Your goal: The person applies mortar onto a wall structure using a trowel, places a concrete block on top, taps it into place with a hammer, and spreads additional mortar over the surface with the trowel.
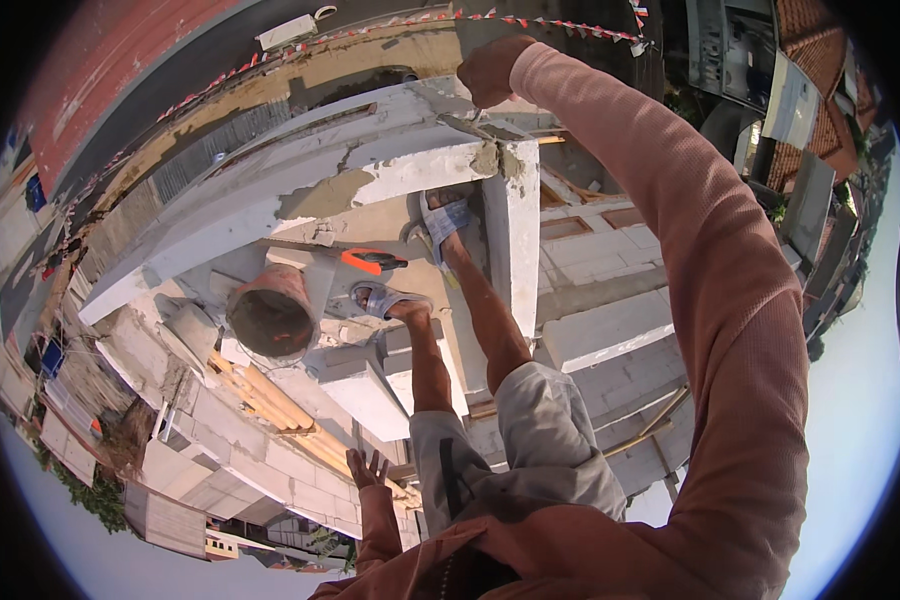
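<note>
My right hand [492,72] is closed above the far corner of a white block wall [410,165], its arm stretched far forward. Something small and thin shows under the fist, but I cannot make out what it is. Wet grey mortar [325,196] is smeared on the wall's face and near that corner. My left hand [368,467] hangs low at my left side, fingers spread and holding nothing. Between the wall and my feet lies an orange and black tool [372,262], its kind unclear. A reddish bucket [273,312] with grey residue inside stands to the left.
My sandalled feet [395,300] stand on a narrow ledge among white blocks [365,395]. Wooden or bamboo poles [275,395] lie at the left. A red-and-white pennant string [520,20] crosses the far side. Rooftops and lower ground surround this raised spot.
</note>
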Motion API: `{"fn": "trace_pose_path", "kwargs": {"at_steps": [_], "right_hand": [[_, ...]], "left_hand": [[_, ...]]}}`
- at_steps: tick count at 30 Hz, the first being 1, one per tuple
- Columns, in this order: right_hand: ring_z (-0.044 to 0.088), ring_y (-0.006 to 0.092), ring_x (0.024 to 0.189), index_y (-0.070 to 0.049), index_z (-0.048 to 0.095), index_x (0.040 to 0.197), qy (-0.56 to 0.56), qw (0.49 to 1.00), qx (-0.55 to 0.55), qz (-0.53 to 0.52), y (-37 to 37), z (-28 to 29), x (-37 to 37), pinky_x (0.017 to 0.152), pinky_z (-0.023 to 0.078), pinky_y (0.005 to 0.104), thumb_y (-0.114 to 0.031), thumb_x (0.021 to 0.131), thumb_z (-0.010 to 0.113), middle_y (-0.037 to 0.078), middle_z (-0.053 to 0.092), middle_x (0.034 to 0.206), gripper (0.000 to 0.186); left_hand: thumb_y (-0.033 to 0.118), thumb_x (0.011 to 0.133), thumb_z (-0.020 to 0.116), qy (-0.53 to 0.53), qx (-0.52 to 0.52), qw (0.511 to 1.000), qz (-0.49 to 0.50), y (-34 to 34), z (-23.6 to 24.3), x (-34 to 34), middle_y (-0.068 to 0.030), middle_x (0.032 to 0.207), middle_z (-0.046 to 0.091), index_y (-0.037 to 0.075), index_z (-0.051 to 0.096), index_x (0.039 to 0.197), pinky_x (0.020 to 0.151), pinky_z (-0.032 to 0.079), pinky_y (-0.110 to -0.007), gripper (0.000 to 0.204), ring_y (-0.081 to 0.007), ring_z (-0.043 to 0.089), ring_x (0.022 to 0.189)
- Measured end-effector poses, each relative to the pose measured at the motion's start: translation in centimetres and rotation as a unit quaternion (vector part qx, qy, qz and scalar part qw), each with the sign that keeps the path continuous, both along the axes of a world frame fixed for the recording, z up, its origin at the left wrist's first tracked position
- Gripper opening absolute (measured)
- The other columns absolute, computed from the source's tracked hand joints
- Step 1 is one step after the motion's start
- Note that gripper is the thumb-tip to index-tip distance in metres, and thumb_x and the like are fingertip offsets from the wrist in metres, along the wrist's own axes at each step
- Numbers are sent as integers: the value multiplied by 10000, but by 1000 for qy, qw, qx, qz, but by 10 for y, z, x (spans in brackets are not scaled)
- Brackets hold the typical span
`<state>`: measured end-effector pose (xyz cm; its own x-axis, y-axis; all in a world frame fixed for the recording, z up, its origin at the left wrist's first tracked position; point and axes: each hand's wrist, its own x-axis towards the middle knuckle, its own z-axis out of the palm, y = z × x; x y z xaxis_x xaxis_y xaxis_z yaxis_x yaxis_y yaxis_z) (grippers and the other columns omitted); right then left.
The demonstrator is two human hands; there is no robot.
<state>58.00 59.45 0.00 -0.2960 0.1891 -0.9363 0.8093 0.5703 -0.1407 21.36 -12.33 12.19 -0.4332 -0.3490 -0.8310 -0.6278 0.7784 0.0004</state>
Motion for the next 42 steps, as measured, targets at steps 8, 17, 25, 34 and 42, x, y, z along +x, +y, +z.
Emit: {"fn": "trace_pose_path", "kwargs": {"at_steps": [8, 17, 25, 34, 42], "right_hand": [[692, 279, 1047, -181, 750, 1128, -35, 998, 54, -7, -28, -129, 35, 852, 552, 430, -241, 812, 665, 45, 727, 1143, 333], [699, 265, 1039, -171, 751, 1150, -10, 997, 12, 80, -33, -94, -34, 811, 564, 436, -214, 805, 726, 59, 726, 1145, 349], [661, 214, 588, -49, 642, 824, 78, 994, 32, -71, -17, 11, -45, 531, 537, 371, -273, 851, 581, 94, 684, 733, 234], [658, 293, 955, -89, 645, 1181, 387, 911, -130, 62, -137, 45, -180, 848, 526, 410, -379, 902, 636, 124, 675, 1047, 402], [695, 300, 940, -125, 700, 958, 477, 836, 161, 217, -305, -65, -362, 835, 549, 411, -228, 844, 645, 90, 702, 994, 163]], "left_hand": [[568, 908, 640, -2, -27, 1000, -2, -6, 15, 0, -42, 1579, 298, 347, 195, 1560, 959, 477, -538, 820, -321, 493, 1320], [512, 951, 597, 5, -13, 1000, 3, -12, 10, 13, -76, 1578, 290, 313, 198, 1558, 956, 483, -543, 754, -323, 513, 1289], [529, 941, 612, -26, 35, 998, 43, -3, -38, 29, -63, 1594, 279, 252, 203, 1571, 1008, 463, -514, 801, -308, 441, 1373], [483, 895, 691, 89, 221, 970, 57, 81, -176, -100, -60, 1639, 187, 191, -28, 1597, 1108, 369, -532, 1046, -341, 287, 1469], [303, 914, 693, 24, 327, 930, 167, 130, -233, -159, -149, 1582, 269, 199, 151, 1585, 1042, 406, -630, 869, -357, 363, 1421]]}}
